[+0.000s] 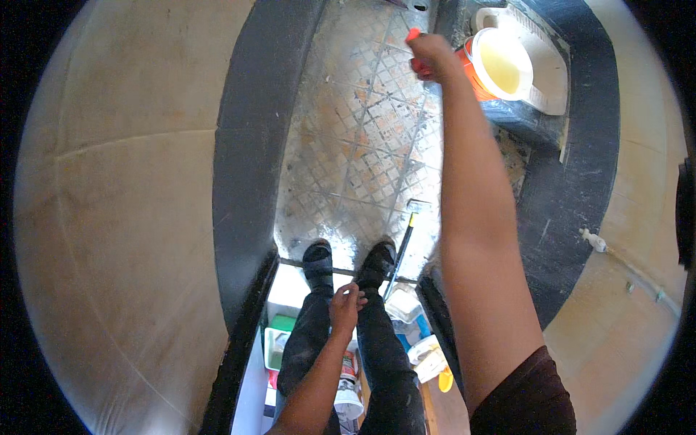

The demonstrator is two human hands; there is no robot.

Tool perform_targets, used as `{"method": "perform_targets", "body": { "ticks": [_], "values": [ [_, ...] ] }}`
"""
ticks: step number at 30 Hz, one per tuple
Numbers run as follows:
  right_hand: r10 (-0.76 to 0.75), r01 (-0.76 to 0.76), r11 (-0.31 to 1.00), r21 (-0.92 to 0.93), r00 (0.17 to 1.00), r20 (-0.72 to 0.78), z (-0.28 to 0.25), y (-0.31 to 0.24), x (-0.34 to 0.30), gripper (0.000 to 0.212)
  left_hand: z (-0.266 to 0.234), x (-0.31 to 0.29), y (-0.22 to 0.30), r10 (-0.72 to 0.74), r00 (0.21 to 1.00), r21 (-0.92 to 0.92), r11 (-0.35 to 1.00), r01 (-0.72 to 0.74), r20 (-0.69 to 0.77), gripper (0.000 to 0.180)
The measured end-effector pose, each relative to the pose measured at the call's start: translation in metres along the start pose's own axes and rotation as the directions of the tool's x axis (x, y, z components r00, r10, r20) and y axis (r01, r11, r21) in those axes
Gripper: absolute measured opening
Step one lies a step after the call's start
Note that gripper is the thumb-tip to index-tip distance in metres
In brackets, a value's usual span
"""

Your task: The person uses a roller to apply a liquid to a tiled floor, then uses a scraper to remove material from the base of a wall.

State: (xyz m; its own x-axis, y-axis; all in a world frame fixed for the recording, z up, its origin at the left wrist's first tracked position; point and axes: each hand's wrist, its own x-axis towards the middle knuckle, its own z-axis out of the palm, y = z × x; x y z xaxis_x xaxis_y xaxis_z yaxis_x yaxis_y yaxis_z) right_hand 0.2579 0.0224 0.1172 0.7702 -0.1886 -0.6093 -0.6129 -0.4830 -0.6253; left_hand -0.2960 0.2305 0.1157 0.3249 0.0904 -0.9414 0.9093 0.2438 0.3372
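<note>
My right arm reaches far forward, and my right hand (433, 58) is closed round a red-orange thing (414, 35) that shows on both sides of the fist; its kind is hidden. Just right of this hand stands an orange bucket (478, 76) with a white rim and a pale yellow inside. My left hand (346, 308) hangs low in front of my legs. Its fingers are loosely bent and apart, with nothing visible in them. Below the right hand lies the wet-looking patterned tile floor (362, 152).
A white ribbed pan (554, 83) sits behind the bucket on a dark raised ledge. A black-and-yellow-handled tool (406, 243) leans near my right foot. A tap (594, 240) juts from the right wall. Behind my feet are a green container (281, 323) and several other household items.
</note>
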Motion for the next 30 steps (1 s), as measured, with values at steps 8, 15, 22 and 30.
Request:
{"method": "perform_targets", "body": {
  "ticks": [8, 15, 22, 30],
  "values": [
    [0.007, -0.020, 0.929, -0.371, 0.999, -0.036, 0.036, 0.173, -0.300, 0.058, 0.021, -0.006, 0.007, -0.033, 0.999, -0.064, 0.997, 0.032, -0.003, 0.034],
    [0.232, -0.216, 0.922, -0.321, 0.973, 0.015, 0.131, 0.179, -0.371, 0.069, 0.019, -0.010, -0.004, -0.016, 1.000, -0.064, 0.998, 0.014, -0.023, 0.031],
    [-0.066, -0.044, 0.931, -0.362, 0.956, -0.287, 0.026, 0.081, -0.006, 0.067, 0.046, -0.002, -0.003, -0.037, 0.998, 0.030, 0.999, 0.035, 0.047, 0.035],
    [-0.293, 0.256, 0.777, -0.575, 0.956, 0.029, -0.073, 0.044, -0.074, 0.035, 0.028, -0.007, 0.002, -0.060, 0.998, 0.022, 0.998, 0.060, -0.023, 0.034]
  ]
}}
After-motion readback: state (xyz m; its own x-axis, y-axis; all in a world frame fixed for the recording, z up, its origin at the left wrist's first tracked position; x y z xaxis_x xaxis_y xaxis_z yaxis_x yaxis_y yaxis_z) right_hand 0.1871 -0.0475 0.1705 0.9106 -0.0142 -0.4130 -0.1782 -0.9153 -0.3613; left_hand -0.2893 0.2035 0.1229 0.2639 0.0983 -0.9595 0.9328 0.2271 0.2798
